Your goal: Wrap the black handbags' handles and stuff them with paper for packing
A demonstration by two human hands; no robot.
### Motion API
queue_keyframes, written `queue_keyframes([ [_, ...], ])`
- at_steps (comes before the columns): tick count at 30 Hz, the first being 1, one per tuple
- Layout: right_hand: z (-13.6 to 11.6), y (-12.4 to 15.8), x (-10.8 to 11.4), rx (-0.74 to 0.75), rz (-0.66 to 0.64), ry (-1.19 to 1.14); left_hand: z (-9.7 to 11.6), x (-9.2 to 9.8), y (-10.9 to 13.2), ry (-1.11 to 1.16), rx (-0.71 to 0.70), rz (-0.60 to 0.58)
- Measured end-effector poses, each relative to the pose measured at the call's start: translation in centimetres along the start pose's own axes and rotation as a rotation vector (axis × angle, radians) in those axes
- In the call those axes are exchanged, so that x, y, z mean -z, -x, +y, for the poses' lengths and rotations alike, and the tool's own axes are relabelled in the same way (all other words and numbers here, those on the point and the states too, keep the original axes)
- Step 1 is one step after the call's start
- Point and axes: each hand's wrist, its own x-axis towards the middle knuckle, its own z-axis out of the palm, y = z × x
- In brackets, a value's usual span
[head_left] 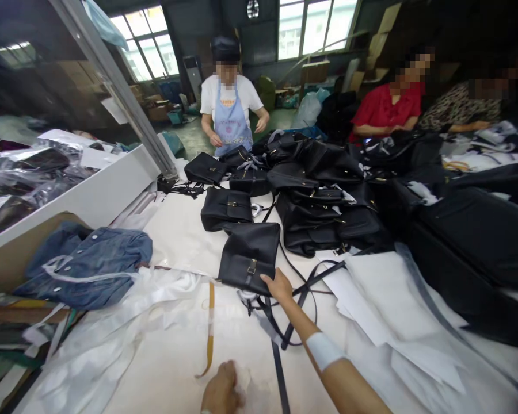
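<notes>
My right hand (280, 286) has its thumb and fingers on the lower right corner of a black bag (250, 256) with a gold buckle, gripping it. The bag's black straps (302, 293) trail over the white table beside my forearm. Near the bottom edge, my left hand (223, 388) is over the table, slightly blurred, and its fingers are too unclear to tell what they hold. A mustard strap (210, 328) lies just above it. Behind the gripped bag sits another black bag (227, 208).
Piled black bags (328, 218) cover the table's far and right parts. White sheets (384, 293) lie at right, a denim garment (95, 261) and clear plastic (125, 322) at left. A metal post (125, 92) stands at left. A person in an apron (232, 112) faces the table.
</notes>
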Motion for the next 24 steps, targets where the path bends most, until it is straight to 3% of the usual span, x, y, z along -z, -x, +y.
queue_keyframes([
  [2, -0.7, 0.6, -0.8, 0.005, -0.004, -0.087, -0.6, -0.3, 0.1, 0.003, -0.055, 0.060],
  [7, -4.7, 4.6, 0.4, 0.045, -0.041, -0.308, -2.4, -1.1, 0.1, 0.068, -0.176, 0.158],
  [11, -8.4, 9.4, 2.3, 0.079, -0.048, -0.463, -4.5, 0.2, 1.3, 0.488, -0.266, 0.213],
  [13, -9.7, 12.4, 3.5, 0.061, -0.058, -0.533, -5.7, 2.2, 2.9, 0.750, -0.327, 0.368],
  [15, -10.5, 15.9, 4.5, -0.015, -0.122, -0.656, -6.7, 5.1, 4.9, 0.863, -0.425, 0.626],
  [18, -11.3, 21.5, 5.2, -0.176, -0.294, -0.858, -7.5, 10.1, 7.7, 0.685, -0.659, 0.854],
  [21, -11.4, 26.2, 4.9, -0.265, -0.433, -0.965, -7.4, 13.9, 9.0, 0.613, -0.932, 0.839],
  [24, -10.7, 29.2, 4.4, -0.277, -0.490, -1.069, -7.4, 15.8, 10.0, 0.694, -0.990, 0.656],
])
